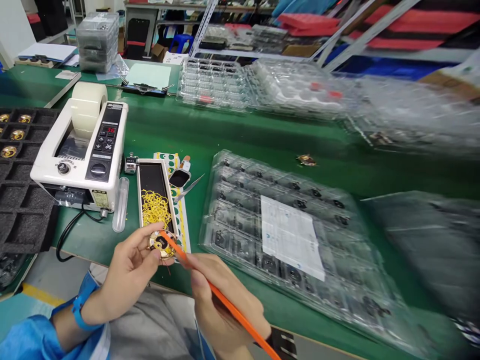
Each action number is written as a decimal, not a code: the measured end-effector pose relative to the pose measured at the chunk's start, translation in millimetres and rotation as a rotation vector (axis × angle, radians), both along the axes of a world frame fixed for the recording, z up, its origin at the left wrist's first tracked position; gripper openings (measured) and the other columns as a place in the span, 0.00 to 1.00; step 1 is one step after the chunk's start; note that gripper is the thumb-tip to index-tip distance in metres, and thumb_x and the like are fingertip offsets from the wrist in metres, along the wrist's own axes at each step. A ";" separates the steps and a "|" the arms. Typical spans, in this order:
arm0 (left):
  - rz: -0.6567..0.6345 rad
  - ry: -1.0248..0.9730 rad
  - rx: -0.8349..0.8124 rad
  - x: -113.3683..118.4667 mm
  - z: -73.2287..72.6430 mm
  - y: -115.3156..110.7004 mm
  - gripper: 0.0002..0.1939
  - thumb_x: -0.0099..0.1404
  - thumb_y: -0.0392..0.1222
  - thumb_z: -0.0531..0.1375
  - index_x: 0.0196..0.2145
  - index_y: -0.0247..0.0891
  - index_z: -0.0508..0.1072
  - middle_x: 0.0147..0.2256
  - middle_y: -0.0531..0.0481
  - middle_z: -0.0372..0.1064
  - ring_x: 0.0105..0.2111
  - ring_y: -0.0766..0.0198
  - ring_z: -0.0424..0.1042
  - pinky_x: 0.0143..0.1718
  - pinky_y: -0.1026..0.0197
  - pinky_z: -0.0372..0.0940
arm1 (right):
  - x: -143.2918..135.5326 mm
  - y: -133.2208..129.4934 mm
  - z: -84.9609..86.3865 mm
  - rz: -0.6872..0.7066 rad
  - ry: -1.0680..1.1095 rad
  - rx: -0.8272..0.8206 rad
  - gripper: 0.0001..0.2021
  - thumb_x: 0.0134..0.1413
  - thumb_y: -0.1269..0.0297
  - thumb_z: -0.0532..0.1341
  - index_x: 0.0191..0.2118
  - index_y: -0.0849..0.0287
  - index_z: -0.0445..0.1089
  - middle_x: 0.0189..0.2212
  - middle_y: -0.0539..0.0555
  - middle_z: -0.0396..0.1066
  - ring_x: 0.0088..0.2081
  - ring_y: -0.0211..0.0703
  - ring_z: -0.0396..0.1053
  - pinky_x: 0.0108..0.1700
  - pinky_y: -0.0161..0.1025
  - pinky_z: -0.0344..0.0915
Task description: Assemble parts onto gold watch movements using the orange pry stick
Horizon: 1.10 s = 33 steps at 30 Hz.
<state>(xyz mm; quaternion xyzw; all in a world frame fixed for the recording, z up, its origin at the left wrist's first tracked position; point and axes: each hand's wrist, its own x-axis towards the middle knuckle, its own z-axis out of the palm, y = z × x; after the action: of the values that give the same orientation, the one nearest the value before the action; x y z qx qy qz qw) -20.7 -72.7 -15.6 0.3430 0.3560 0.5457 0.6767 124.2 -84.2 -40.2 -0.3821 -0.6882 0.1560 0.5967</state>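
Note:
My left hand [129,272], with a blue band at the wrist, pinches a round gold part [161,243] with a black centre. My right hand [227,300] grips a long orange tool [232,311] like a pen, and its tip touches the upper face of the gold part. Just beyond the part lies a narrow box [140,200] with a dark inside, holding a heap of yellow rings [155,206]. A white sheet with round holes [183,225] sticks out from under the box, and tweezers [190,188] and a smartwatch [179,177] rest beside it.
A white tape dispenser [80,150] stands at the left beside a black foam tray [28,200] with gold parts. Clear plastic trays [240,215] with a paper sheet [292,237] lie at the right. More trays [300,85] line the back. A small metallic part [306,160] sits farther off.

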 end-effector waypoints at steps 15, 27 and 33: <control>0.027 0.270 -0.017 4.8 -7.2 7.7 0.14 0.62 0.38 0.64 0.47 0.38 0.78 0.43 0.46 0.80 0.42 0.60 0.79 0.43 0.65 0.72 | 15.5 1.3 -11.5 -0.009 -0.569 0.340 0.12 0.64 0.81 0.53 0.44 0.75 0.74 0.39 0.67 0.78 0.44 0.51 0.74 0.42 0.42 0.77; -0.105 0.240 -0.116 32.6 3.4 20.4 0.13 0.53 0.39 0.71 0.35 0.34 0.76 0.30 0.46 0.79 0.30 0.56 0.81 0.25 0.65 0.74 | 48.4 -23.6 -10.4 -0.181 0.342 0.019 0.16 0.69 0.68 0.49 0.46 0.57 0.75 0.30 0.55 0.71 0.33 0.47 0.70 0.31 0.43 0.67; -0.086 0.325 -0.022 54.3 6.6 24.4 0.10 0.52 0.36 0.71 0.28 0.34 0.73 0.23 0.49 0.76 0.21 0.61 0.78 0.15 0.73 0.62 | 58.8 -37.3 -11.6 -0.325 0.210 -0.037 0.17 0.70 0.65 0.48 0.36 0.57 0.73 0.34 0.58 0.70 0.38 0.49 0.71 0.36 0.46 0.69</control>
<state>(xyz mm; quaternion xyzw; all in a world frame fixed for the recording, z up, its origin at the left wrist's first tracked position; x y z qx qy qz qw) 33.6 -48.4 -9.0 0.4341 0.4518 0.4496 0.6366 183.0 -121.5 -51.9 -0.4806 -0.5486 0.1090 0.6754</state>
